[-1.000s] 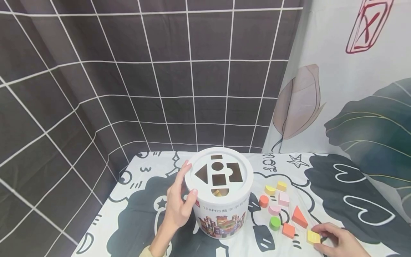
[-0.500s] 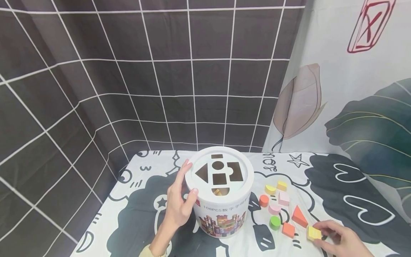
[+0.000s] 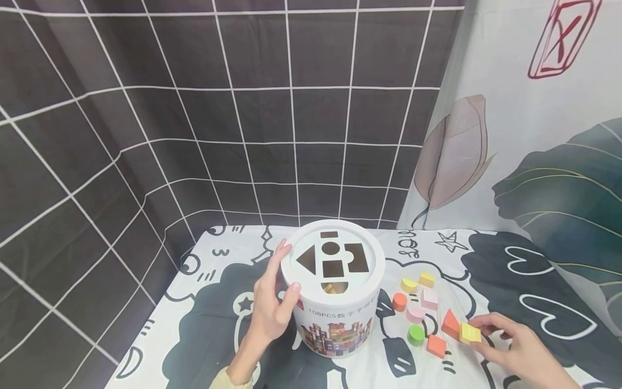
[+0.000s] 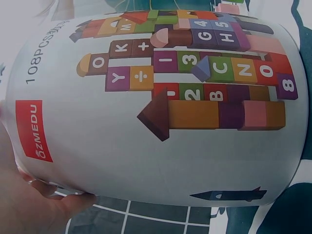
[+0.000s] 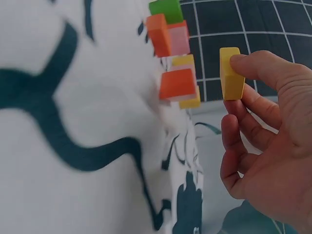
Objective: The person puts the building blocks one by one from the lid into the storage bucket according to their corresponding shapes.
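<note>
A white bucket (image 3: 335, 316) stands upright on the cloth, printed with coloured building blocks. Its white lid (image 3: 293, 275) has several cut-out holes; yellow pieces show through the front one. My left hand (image 3: 269, 308) rests against the bucket's left side, fingers and thumb spread along the lid's rim. To the right, my right hand (image 3: 517, 346) pinches a yellow block (image 3: 470, 334) between thumb and fingers. In the right wrist view, this yellow block (image 5: 231, 75) is off the cloth. Just behind it in the head view lies a red triangular block (image 3: 450, 322).
Several loose blocks lie right of the bucket, among them a green cylinder (image 3: 416, 335), an orange-red block (image 3: 436, 346), a red cylinder (image 3: 399, 302) and a pink block (image 3: 430, 299). Behind the table hangs a dark gridded curtain (image 3: 252, 119).
My right hand has lifted the yellow block and moved it slightly away from me, towards the red triangular block. My left hand stays at the bucket.
</note>
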Available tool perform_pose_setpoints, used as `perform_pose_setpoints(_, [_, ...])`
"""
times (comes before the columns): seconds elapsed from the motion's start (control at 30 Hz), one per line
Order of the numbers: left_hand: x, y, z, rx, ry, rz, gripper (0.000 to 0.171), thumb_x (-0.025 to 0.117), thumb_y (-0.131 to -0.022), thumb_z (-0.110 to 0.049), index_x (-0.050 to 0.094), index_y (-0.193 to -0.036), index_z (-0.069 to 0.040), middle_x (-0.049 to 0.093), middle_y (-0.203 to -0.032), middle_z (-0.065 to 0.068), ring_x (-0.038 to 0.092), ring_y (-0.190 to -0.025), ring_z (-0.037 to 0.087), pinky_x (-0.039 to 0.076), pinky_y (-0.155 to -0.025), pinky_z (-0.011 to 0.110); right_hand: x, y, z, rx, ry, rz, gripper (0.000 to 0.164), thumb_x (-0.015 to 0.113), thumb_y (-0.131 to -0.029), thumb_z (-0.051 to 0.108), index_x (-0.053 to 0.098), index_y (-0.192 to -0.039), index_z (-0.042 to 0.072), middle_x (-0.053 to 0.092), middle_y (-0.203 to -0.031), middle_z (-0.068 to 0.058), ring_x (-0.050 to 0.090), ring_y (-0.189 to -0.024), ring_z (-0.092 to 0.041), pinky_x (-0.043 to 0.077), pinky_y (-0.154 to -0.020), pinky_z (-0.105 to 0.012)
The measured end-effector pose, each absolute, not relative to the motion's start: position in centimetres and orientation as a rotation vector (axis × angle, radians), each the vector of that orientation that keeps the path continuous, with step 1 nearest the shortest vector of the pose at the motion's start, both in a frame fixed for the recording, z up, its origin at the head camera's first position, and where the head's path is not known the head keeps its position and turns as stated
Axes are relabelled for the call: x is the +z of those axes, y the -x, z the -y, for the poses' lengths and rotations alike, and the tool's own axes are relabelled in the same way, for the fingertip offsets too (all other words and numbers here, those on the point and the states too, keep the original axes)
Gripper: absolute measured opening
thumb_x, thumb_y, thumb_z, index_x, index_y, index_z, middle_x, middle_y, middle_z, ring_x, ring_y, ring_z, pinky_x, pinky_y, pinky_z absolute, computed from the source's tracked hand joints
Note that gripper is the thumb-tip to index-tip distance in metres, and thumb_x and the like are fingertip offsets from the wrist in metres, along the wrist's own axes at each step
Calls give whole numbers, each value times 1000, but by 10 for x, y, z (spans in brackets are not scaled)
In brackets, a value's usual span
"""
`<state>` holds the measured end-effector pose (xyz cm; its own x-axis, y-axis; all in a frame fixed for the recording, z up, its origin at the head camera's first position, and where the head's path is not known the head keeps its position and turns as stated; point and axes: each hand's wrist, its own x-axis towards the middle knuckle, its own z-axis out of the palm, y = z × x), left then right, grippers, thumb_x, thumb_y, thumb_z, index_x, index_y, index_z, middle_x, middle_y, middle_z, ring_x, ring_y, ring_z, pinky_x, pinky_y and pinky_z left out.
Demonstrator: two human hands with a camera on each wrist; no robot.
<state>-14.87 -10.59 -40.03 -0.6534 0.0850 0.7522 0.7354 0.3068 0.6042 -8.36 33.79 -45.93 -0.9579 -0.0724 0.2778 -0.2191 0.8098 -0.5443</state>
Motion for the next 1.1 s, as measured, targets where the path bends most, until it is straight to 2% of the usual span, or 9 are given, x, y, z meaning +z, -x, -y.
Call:
perform_pose_setpoints(0.27, [-400, 149, 106, -1374, 732, 1957, 67, 55, -77, -11, 48, -142, 3, 43, -152, 20, 52, -130, 32, 49, -100, 34, -442, 97, -327, 928, -304, 2680, 39, 91, -64, 5, 70, -96, 14, 63, -86, 17, 53, -76, -5, 42, -59, -25])
perform_pose_setpoints(0.67, [-399, 150, 106, -1367, 728, 1962, 67, 54, -77, -13, 48, -143, 2, 43, -153, 17, 52, -130, 31, 51, -98, 39, -408, 117, -310, 955, -521, 2580, 43, 89, -65, 1, 71, -100, 18, 65, -91, 14, 53, -80, -4, 37, -62, -22])
perform_pose_setpoints(0.93, [-398, 149, 105, -1379, 726, 1963, 67, 55, -77, -13, 48, -142, 3, 42, -153, 17, 52, -131, 31, 50, -100, 40, -379, 128, -297, 965, -556, 2608, 39, 88, -72, 6, 71, -106, 18, 68, -96, 11, 57, -87, -5, 44, -74, -16])
perform_pose_setpoints(1.1, [-398, 149, 105, -1393, 726, 1964, 67, 54, -77, -12, 48, -143, 3, 42, -154, 16, 50, -132, 31, 49, -100, 42, -367, 134, -286, 969, -630, 2586, 39, 87, -73, 6, 71, -106, 19, 69, -97, 12, 58, -88, -5, 43, -73, -20])
